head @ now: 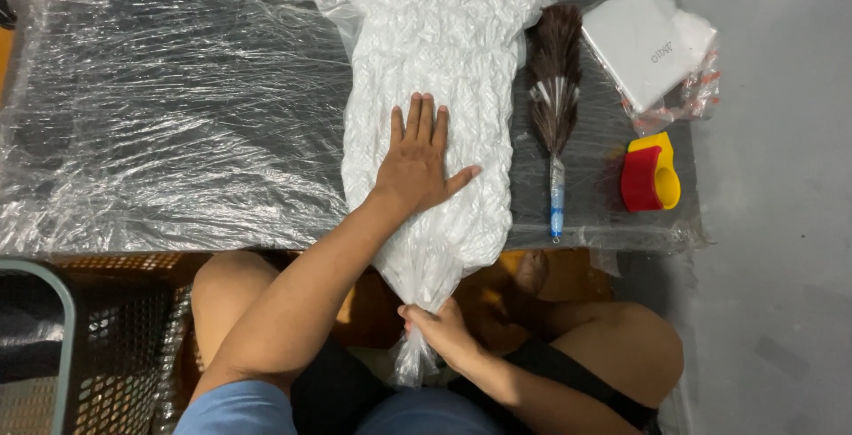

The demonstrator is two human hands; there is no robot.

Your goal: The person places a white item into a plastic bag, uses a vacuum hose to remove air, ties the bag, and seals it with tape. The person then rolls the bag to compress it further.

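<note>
A clear plastic bag stuffed with crumpled white padded material (435, 106) lies in the middle of the frame, running from the upper centre down over the near edge of a low dark surface wrapped in shiny plastic film (169, 106). The left hand (417, 160) lies flat and open on the lower middle of the bag, fingers spread and pointing toward the top of the frame, pressing down on the white filling. The right hand (444, 328), at lower centre, is clenched around the gathered, twisted neck of the bag where it hangs off the surface edge.

The bag looks squeezed tight against its contents. To do this well, the flat palm should probably keep even pressure and sweep from the far end toward the neck, while the fist holds the neck closed just enough so trapped air does not creep back in.

Just right of the bag lies a brown feather duster with a blue handle (555, 98). Further right sit a red and yellow tape dispenser (650, 177) and, at upper right, a flat white package in clear wrapping (648, 44). A grey mesh basket (53, 346) stands at lower left.
</note>
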